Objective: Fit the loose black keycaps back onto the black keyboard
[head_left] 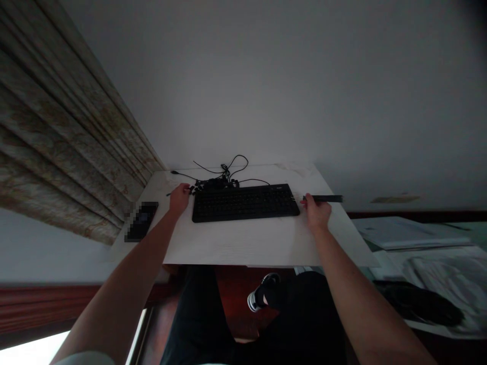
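A black keyboard (pixel 246 204) lies flat on the white desk, between my two hands. At its right end, my right hand (pixel 318 212) is closed around a long, slim black tool (pixel 327 198); thin pale wire-like prongs stick out on the tool's keyboard side. Near the keyboard's upper left corner, my left hand (pixel 179 197) has its fingertips pinched together beside a pile of small black pieces (pixel 209 184) that look like loose keycaps. What those fingers hold, if anything, is too small to make out.
Behind the keyboard a thin black cable (pixel 225 170) lies in loops. A dark, partly blurred phone-like object (pixel 140 222) rests at the desk's left side, by the patterned curtain (pixel 76 111). Right of the desk are white papers (pixel 411 232) and a dark item (pixel 422 303).
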Demonstrator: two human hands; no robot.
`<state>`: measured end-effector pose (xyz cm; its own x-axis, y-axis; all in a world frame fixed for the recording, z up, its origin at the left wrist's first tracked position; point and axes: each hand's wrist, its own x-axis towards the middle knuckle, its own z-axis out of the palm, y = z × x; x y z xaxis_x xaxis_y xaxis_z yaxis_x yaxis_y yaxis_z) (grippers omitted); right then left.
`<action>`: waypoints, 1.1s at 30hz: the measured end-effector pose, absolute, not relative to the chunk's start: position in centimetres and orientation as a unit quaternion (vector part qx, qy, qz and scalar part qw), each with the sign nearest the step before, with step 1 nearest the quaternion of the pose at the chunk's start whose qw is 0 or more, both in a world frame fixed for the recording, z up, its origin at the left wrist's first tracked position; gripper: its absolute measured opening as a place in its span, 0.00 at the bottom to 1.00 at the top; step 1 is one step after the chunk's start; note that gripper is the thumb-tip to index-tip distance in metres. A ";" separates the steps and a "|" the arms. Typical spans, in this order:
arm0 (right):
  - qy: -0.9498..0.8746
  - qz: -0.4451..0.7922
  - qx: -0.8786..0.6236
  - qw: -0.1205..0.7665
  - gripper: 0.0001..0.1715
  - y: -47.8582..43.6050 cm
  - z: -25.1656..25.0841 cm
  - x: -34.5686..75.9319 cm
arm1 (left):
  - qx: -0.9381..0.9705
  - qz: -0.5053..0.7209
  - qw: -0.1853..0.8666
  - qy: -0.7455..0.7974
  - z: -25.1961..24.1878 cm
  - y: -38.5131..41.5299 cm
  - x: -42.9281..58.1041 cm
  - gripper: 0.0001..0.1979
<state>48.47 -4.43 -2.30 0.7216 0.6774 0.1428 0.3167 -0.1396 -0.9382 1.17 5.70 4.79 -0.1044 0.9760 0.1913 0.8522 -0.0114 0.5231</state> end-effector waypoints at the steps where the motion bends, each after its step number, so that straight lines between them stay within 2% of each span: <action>1: -0.328 0.159 -0.737 0.570 0.24 -4.5 -2.2 48.4 | 0.663 0.259 0.116 0.693 4.7 5.3 0.5 0.15; 9: -0.325 0.145 -0.740 0.571 0.22 -4.5 -1.8 48.2 | 0.746 0.148 0.063 0.646 2.9 2.7 -1.5 0.16; 13: -0.328 0.140 -0.741 0.568 0.22 -4.7 -1.5 47.9 | 0.745 0.144 0.051 0.650 2.3 3.3 -1.4 0.18; 24: -0.336 0.139 -0.742 0.563 0.24 -4.6 -1.7 48.1 | 0.723 0.294 0.087 0.620 0.6 5.4 -0.5 0.21; 33: -0.334 0.143 -0.741 0.564 0.23 -4.6 -1.9 48.3 | 0.704 0.329 0.084 0.624 1.9 6.2 1.3 0.21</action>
<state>48.26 -4.57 -1.90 0.7356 0.6567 0.1663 0.3349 -0.1392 -0.9319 1.28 6.19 1.85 0.0041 0.9336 0.3584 0.8230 -0.2067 0.5290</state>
